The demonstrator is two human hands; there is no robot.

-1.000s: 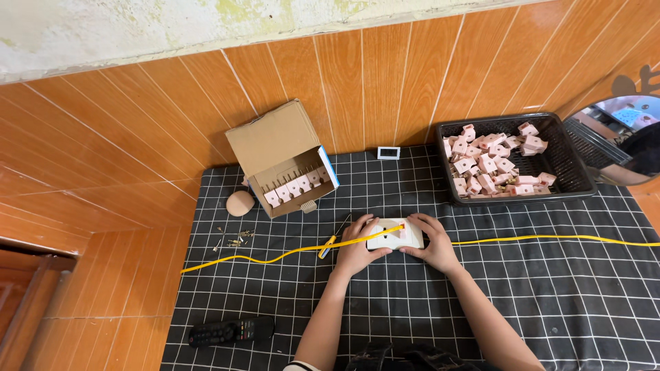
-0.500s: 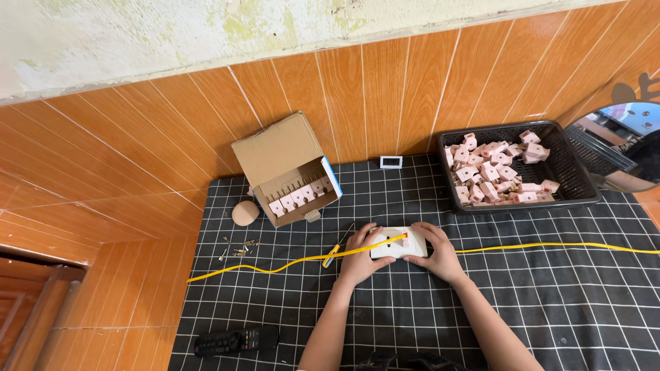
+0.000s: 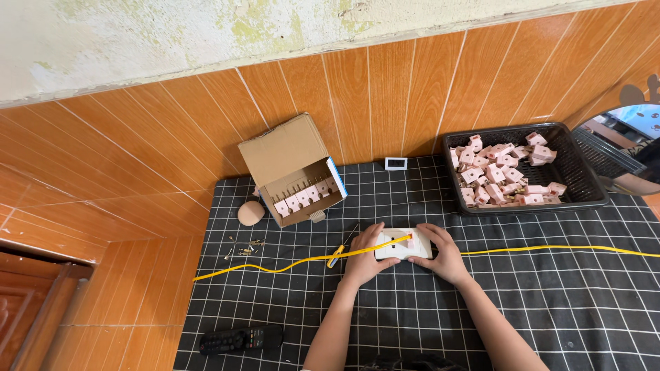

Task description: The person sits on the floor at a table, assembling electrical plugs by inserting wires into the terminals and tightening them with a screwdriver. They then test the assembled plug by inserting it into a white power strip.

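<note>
Grip: both hands closed on a white rectangular faceplate (image 3: 402,244), left hand (image 3: 363,257) clasping its left end, right hand (image 3: 443,253) its right end, fingers curled over the edges.
Faceplate place: flat on the black gridded mat (image 3: 550,302), near its middle, between the two hands.
Handling: looks like light, rigid plastic, smooth and likely slippery; best held by the short ends, as now; likely to crack if bent.
Cable: thin yellow cable (image 3: 275,264) running across the mat, passing over the faceplate; limp and easily dragged.
Hand pose: forearms rising from the lower edge, converging, wrists low, palms down.
Nearby: small screwdriver (image 3: 342,247) just left of the left hand; loose screws (image 3: 244,247) further left.
Beyond: open cardboard box (image 3: 295,172) of pale pink parts; black basket (image 3: 584,172) of more pink parts; remote control (image 3: 240,338) at the near left.
</note>
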